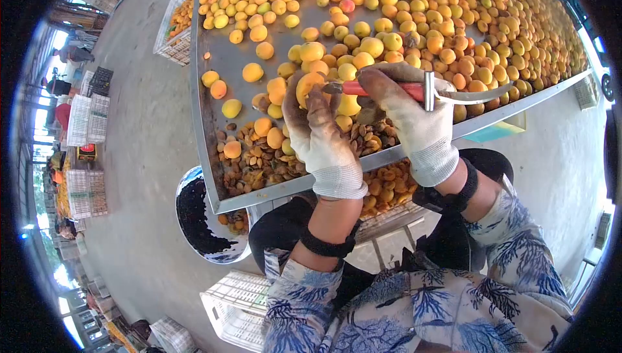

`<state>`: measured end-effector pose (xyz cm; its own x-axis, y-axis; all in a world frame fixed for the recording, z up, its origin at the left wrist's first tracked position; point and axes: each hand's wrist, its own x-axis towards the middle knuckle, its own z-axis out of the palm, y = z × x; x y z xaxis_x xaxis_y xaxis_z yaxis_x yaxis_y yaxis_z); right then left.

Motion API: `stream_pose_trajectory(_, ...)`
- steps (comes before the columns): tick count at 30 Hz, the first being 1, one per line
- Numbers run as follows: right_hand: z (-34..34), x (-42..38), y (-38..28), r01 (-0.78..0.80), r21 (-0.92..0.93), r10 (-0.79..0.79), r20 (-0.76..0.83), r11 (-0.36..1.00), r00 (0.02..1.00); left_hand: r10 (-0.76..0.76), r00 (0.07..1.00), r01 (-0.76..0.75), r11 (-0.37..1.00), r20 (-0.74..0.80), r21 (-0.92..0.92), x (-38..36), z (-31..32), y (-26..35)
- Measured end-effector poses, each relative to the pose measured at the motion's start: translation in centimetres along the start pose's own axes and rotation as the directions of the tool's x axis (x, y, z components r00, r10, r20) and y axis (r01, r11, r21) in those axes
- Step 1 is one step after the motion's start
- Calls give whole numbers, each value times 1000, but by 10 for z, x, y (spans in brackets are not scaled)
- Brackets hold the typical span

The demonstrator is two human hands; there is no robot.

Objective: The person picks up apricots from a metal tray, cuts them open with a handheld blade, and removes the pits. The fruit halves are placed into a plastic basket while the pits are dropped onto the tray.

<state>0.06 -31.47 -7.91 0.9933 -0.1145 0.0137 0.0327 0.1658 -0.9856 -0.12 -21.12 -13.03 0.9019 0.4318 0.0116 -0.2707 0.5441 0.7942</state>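
My left hand (324, 136), in a stained white work glove, is closed round an orange apricot (310, 87). In my right hand (421, 123), gloved the same way, is a red-handled pitting knife (407, 88). The knife's dark tip touches or nearly touches the apricot; my left fingers partly hide the contact. A curved metal strip (476, 95) extends from the handle's other end to the right. Below and between my hands, loose brown pits (369, 138) lie on the metal table (295, 192), with more pits and pulp left of my left hand.
Many whole apricots (453, 12) cover the table's far and right parts. Under its front edge sits a crate of apricot halves (389, 188). A white bucket (189, 249) stands at the left corner, a white crate (223, 311) nearer me. Stacked crates (87, 119) line the left.
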Motion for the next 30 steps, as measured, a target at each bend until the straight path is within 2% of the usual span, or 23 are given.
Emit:
stream_pose_trajectory(2,1,1,-2,-10,26,11,-16,1000,1000,97,995,-97,995,8,38,1,2,-1)
stream_pose_trajectory(7,5,7,-1,-61,24,62,-40,998,997,92,996,-91,994,-12,64,3,1,-10)
stream_pose_trajectory(9,4,13,13,19,95,-15,-34,995,999,87,996,-84,993,-29,77,4,0,-10)
stream_pose_trajectory(10,3,17,17,-63,138,74,-81,988,994,83,995,-77,992,-56,100,4,0,-9)
stream_pose_trajectory(11,2,18,19,-64,141,77,-86,988,993,80,993,-70,990,-82,123,5,-1,-7)
stream_pose_trajectory(13,4,18,13,-182,289,200,-35,940,979,96,992,-85,987,-79,139,6,0,-5)
stream_pose_trajectory(14,3,14,5,-133,183,132,18,974,991,64,995,-55,992,-82,113,6,0,-3)
stream_pose_trajectory(18,3,13,10,-23,96,20,25,995,999,-43,996,45,999,-78,22,4,4,7)
stream_pose_trajectory(20,-2,19,35,-70,384,80,-10,921,997,-29,996,34,998,-85,50,7,2,4)
stream_pose_trajectory(21,1,16,29,-71,385,80,-8,920,997,-14,996,22,997,-93,78,9,-1,2)
stream_pose_trajectory(24,13,0,12,16,97,-21,58,995,998,-72,994,71,997,-77,-6,5,-8,-5)
stream_pose_trajectory(25,16,-3,21,202,-53,-196,101,978,975,-152,983,153,988,-102,-3,3,-2,0)
stream_pose_trajectory(27,14,2,36,99,55,-101,24,994,995,-259,956,263,965,-139,7,0,-3,4)
stream_pose_trajectory(28,8,9,26,-59,77,56,52,995,997,-261,955,265,964,-138,9,1,-7,-1)
stream_pose_trajectory(29,4,14,16,-217,92,209,87,972,974,5,1000,3,945,-23,326,2,-15,-10)
stream_pose_trajectory(30,5,14,19,-152,119,142,84,981,986,226,960,-281,774,166,568,4,-13,-8)
